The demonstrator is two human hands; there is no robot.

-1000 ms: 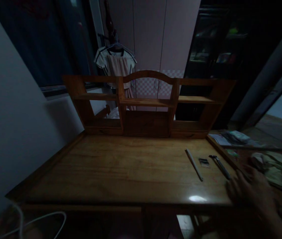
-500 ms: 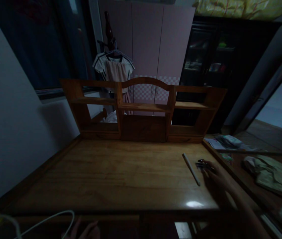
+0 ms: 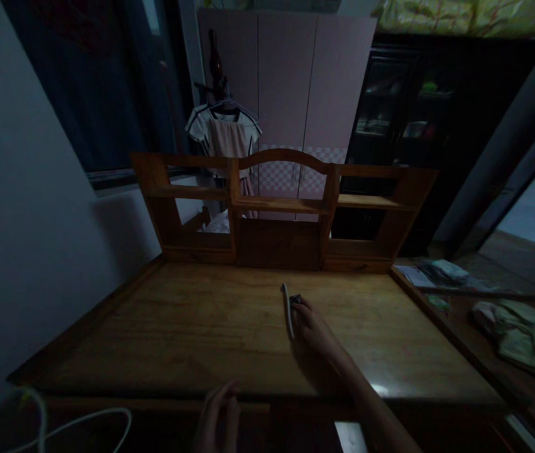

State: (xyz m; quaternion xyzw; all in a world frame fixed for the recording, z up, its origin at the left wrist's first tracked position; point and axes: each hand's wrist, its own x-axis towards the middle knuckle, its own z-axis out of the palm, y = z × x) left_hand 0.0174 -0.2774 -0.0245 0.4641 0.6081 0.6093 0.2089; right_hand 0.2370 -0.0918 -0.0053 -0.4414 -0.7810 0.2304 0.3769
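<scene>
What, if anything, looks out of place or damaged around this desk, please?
Nothing looks spilled or broken, though the picture is dim. Two untidy spots: the pale cloth lies crumpled on the brown surface right of the desk, and the white cord loops loosely near the desk's front left corner.

Right arm [image 3: 359,384] stretches forward, right fingers [image 3: 303,307] curled, left fingers [image 3: 214,402] bent.

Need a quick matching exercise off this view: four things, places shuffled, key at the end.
1. Right hand
2. Left hand
3. Pale stick
4. White cord

A. Looping at the picture's bottom left
B. Fingertips at a small dark item
C. By the desk's near edge
D. Just left of the dark item

Pairs: 1-B, 2-C, 3-D, 4-A
</scene>
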